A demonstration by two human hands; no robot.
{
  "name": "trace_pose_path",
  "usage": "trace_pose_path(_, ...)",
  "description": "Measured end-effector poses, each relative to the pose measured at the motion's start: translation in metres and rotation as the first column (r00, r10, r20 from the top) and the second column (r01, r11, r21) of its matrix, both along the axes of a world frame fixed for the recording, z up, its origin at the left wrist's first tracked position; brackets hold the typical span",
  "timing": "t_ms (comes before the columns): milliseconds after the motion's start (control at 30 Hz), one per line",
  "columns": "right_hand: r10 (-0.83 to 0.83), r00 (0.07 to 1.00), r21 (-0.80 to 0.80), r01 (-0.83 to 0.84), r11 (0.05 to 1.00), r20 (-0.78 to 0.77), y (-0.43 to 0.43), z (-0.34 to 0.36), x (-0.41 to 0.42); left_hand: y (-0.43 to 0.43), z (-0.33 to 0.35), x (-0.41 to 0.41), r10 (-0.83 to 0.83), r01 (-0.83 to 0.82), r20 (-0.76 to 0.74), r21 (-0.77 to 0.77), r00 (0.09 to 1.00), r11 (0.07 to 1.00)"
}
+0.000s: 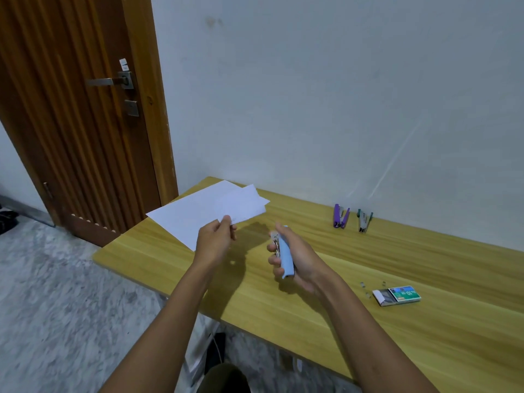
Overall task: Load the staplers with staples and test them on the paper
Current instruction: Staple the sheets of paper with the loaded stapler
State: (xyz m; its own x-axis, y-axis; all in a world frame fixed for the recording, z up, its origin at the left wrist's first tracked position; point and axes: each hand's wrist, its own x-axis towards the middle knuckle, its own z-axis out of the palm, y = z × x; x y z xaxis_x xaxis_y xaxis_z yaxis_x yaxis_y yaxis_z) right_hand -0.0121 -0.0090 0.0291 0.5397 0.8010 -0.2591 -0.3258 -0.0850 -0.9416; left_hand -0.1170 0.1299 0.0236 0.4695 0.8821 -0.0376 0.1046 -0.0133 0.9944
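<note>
My right hand is closed around a light blue stapler, held above the wooden table with its metal nose pointing up and left. My left hand pinches the near corner of a small white paper, lifted a little off the table; small staple marks show near that corner. A larger white sheet lies beneath it at the table's left end. A purple stapler and a teal stapler lie open by the wall. A staple box lies slid open at the right.
A few loose staples lie just left of the box. The table stands against a pale wall, with a wooden door at its left end. Grey floor and a dark cable or device lie below the table's near edge.
</note>
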Motion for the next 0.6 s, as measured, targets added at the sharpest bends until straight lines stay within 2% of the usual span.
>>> trace_pose_path(100,-0.028,0.995,-0.058,0.033,0.998,0.092,-0.005,-0.007,0.014,0.025,-0.020,0.010,0.154,-0.147,-0.259,0.049,0.953,0.988)
trace_pose_path(200,0.012,0.952,-0.224,0.060,0.973,0.307,-0.013,-0.008,0.027,0.038,-0.033,0.018,0.280,-0.203,-0.563,0.197,0.778,0.959)
trace_pose_path(267,0.008,0.918,-0.272,0.109,0.956,0.396,-0.016,-0.011,0.039,0.036,-0.034,0.022,0.366,-0.243,-0.605,0.277,0.708,0.929)
trace_pose_path(333,-0.034,0.883,-0.283,0.186,0.941,0.469,-0.014,-0.017,0.055,0.031,-0.038,0.025,0.433,-0.238,-0.583,0.384,0.688,0.892)
trace_pose_path(433,0.077,0.696,-0.427,0.346,0.835,0.714,-0.007,-0.023,0.086,0.029,-0.056,0.033,0.414,-0.007,-0.579,0.575,0.702,0.818)
trace_pose_path(533,0.098,0.627,-0.446,0.427,0.787,0.773,0.005,-0.026,0.114,0.029,-0.069,0.044,0.332,0.218,-0.646,0.620,0.687,0.754)
trace_pose_path(600,0.102,0.591,-0.450,0.480,0.753,0.800,0.015,-0.028,0.129,0.029,-0.070,0.048,0.323,0.243,-0.659,0.618,0.680,0.748)
